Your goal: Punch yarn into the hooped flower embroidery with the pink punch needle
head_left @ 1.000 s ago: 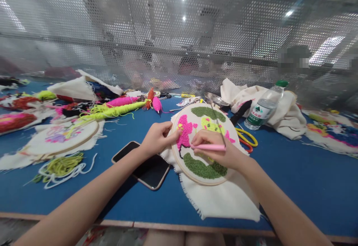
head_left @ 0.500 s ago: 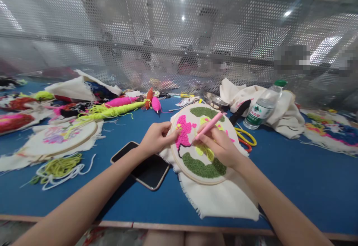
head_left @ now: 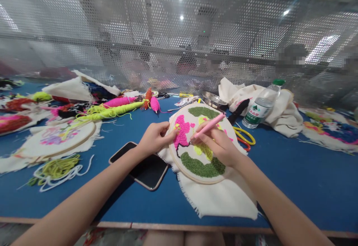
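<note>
Your left fingers (head_left: 171,137) grip the hoop (head_left: 208,182), right fingers (head_left: 206,140) the pink tool (head_left: 209,124), apparently mid-stitch; the next stitch needs taut fabric (head_left: 218,197).

Softly lit from above; glaring in white spots across the perforated metal screen (head_left: 125,26); shadowed on the bench (head_left: 296,179) beside the left forearm (head_left: 89,194); hazy in the background, stretched toward the edges.
</note>
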A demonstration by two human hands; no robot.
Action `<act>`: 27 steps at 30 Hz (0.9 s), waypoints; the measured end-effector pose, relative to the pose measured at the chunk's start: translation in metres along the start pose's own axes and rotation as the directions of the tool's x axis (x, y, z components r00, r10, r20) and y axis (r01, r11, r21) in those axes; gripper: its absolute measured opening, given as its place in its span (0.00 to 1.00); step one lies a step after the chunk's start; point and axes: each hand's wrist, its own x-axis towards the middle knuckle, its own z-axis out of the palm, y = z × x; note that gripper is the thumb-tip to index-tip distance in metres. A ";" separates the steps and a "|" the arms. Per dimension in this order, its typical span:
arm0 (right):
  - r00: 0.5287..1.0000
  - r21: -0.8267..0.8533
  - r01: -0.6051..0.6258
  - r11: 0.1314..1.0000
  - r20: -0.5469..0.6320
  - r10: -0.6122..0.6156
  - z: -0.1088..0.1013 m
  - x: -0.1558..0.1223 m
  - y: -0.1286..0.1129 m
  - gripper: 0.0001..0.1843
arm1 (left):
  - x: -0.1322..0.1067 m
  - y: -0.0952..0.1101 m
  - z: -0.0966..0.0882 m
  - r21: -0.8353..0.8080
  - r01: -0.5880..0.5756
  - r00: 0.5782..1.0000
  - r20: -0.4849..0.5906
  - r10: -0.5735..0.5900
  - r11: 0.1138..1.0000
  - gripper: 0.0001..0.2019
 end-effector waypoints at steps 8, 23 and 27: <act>0.991 -0.146 0.127 0.981 0.059 -0.119 -0.004 0.003 -0.007 0.07 | 0.000 -0.002 0.000 0.020 -0.008 1.000 -0.003 0.009 1.000 0.20; 0.985 -0.551 0.162 0.819 0.142 -0.099 0.014 0.008 0.011 0.08 | 0.004 -0.008 0.000 0.293 0.106 0.965 0.200 -0.169 0.950 0.22; 0.985 -0.551 0.143 0.822 0.164 -0.062 0.018 0.009 0.010 0.08 | 0.000 -0.005 -0.001 0.551 0.097 0.964 0.155 -0.216 0.829 0.22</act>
